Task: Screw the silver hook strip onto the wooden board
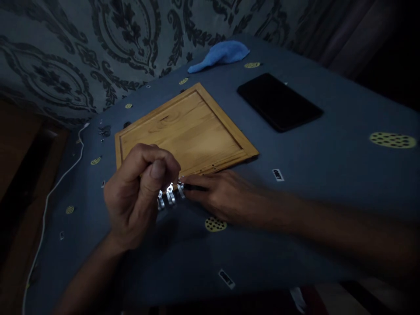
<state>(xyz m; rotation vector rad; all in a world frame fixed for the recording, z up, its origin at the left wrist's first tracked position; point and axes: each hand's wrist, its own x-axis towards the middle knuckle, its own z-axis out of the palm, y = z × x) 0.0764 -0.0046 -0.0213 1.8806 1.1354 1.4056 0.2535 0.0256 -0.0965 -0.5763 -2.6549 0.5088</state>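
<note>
My left hand [138, 197] is closed in a pinch on a small shiny metal part with several hooks [169, 197], held just above the blue cloth near the front edge of a wooden board [187, 127]. My right hand [219, 197] lies low on the cloth to the right, its fingers pressed together on a thin dark tool [195, 187] whose tip meets the metal part. The board is flat, with a raised rim and a few small holes along its near edge.
A black tablet [278, 107] lies at the back right. A crumpled blue cloth [219, 54] sits at the far edge. Small dark bits [104, 130] lie left of the board. A white cable [55, 188] runs down the left side. Patterned curtain behind.
</note>
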